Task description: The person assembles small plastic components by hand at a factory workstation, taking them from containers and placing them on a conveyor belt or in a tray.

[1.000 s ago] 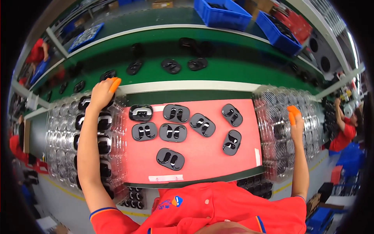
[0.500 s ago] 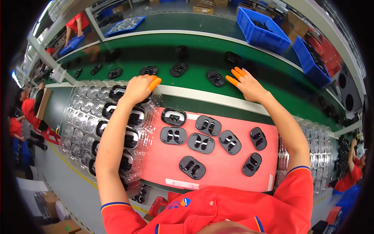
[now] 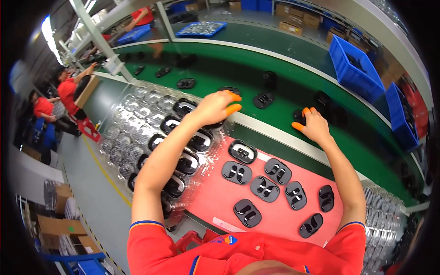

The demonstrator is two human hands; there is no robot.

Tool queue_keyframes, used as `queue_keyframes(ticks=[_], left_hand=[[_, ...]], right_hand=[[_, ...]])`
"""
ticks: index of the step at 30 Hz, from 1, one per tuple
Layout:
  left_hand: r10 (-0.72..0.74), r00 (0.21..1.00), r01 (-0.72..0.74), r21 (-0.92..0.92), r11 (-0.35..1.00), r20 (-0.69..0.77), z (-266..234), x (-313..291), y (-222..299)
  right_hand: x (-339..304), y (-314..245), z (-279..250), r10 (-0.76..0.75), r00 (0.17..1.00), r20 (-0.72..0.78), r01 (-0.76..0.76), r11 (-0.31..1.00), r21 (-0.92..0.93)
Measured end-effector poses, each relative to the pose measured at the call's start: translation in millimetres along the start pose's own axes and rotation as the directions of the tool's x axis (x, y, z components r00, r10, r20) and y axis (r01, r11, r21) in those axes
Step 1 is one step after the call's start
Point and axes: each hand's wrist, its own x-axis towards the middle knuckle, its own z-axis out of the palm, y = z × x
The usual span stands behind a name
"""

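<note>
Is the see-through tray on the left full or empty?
Partly full: the clear tray has shiny black pieces along its right side, but its left side shows only see-through plastic.

So it's a bright red short-sleeved shirt (image 3: 279, 251), and both sleeve cuffs (image 3: 146, 223) have blue and orange trim. Collar edge (image 3: 194, 265) gets pretty much the same stripes. There's a little blue-and-orange badge (image 3: 230, 239) on the chest, plus a pale button (image 3: 258, 247). Left hand (image 3: 214, 108) and right hand (image 3: 316, 127) both sport orange rubbery-looking finger covers (image 3: 233, 109).
</note>
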Motion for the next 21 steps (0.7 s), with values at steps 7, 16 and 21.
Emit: queue_keyframes(ticks=[7,16,21], left_hand=[[0.045,0.954,-0.112,0.212,0.971,0.298,41,63,55],[-0.218,0.956,0.138,0.353,0.925,0.197,123,131,39],[-0.11,0.983,0.068,0.266,0.961,0.147,126,111,63]], right_hand=[[-24,33,-30,-0.015,0.977,0.215,-0.034,0.974,0.222],[-68,68,-59,-0.115,0.993,0.014,0.112,0.984,0.136],[-50,71,-27,-0.336,0.941,-0.033,0.335,0.942,-0.031]])
